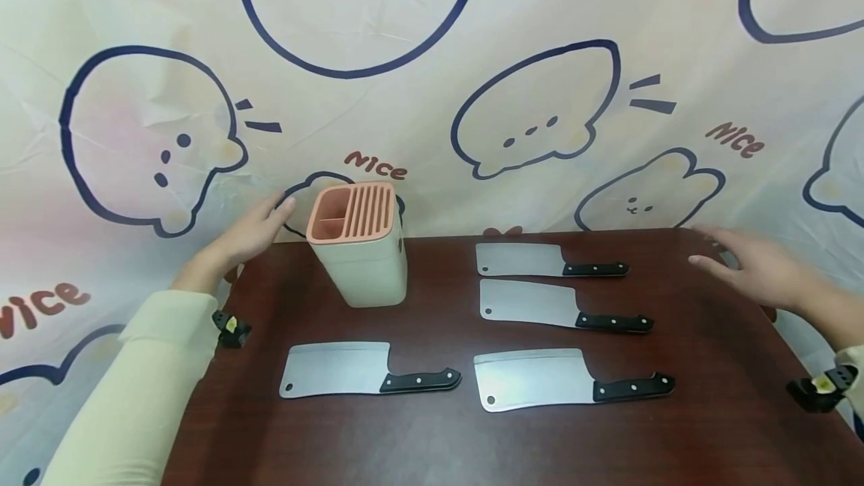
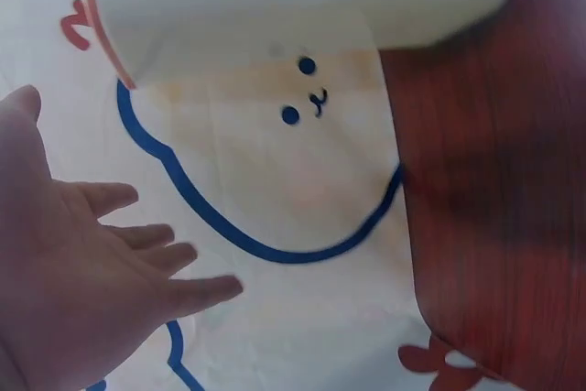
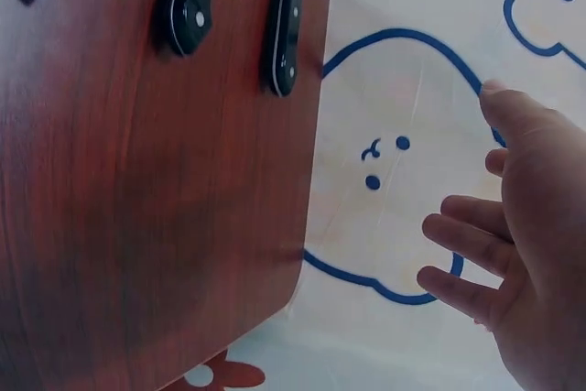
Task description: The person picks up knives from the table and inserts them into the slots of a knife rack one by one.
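My left hand hovers at the table's back left corner, fingers loosely spread and holding nothing. Just right of it stands a pale green knife block with a pink slotted top; its side also shows in the left wrist view. Over the back right corner is my empty right hand, fingers relaxed. Left of that hand, two cleavers lie at the back, one behind the other. Nearer the front lie a third cleaver on the left and a fourth on the right. All have black handles pointing right.
The dark brown wooden table has rounded back corners. Close behind it hangs a cream cloth printed with blue cartoon outlines and the word "Nice". A small black device is strapped to each wrist.
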A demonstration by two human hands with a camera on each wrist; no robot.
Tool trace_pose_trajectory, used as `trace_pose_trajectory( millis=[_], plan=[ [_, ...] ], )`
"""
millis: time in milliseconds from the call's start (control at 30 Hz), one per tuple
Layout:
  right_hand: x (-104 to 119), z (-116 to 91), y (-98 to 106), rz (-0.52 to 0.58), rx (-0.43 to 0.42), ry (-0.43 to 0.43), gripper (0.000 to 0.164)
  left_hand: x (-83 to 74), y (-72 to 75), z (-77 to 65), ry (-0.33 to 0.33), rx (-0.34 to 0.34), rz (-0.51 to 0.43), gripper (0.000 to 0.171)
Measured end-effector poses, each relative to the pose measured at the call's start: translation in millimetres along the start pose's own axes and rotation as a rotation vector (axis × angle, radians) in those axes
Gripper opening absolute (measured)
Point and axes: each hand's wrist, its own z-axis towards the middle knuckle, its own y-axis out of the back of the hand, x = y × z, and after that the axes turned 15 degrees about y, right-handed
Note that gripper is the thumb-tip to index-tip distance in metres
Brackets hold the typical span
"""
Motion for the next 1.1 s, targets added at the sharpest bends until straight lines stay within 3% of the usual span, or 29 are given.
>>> trace_pose_trajectory(
  millis=[167,467,867,1100],
  plan=[
    [12,-3,-2,0.072,-0.033,0.043,0.064,-6.4,-0.8,-4.2,0.001,0.065,-0.079,0.092],
    [36,-12,-11,0.174,-0.007,0.073,0.059,-14.2,-10.2,-7.7,-0.037,0.116,-0.259,0.083],
    [69,-24,-42,0.227,-0.030,0.148,0.048,-13.5,-19.7,-1.9,-0.057,0.091,-0.412,0.071],
    [84,-32,-65,0.292,-0.017,0.194,0.051,-11.6,-24.0,0.0,-0.057,0.089,-0.421,0.068]
  ],
)
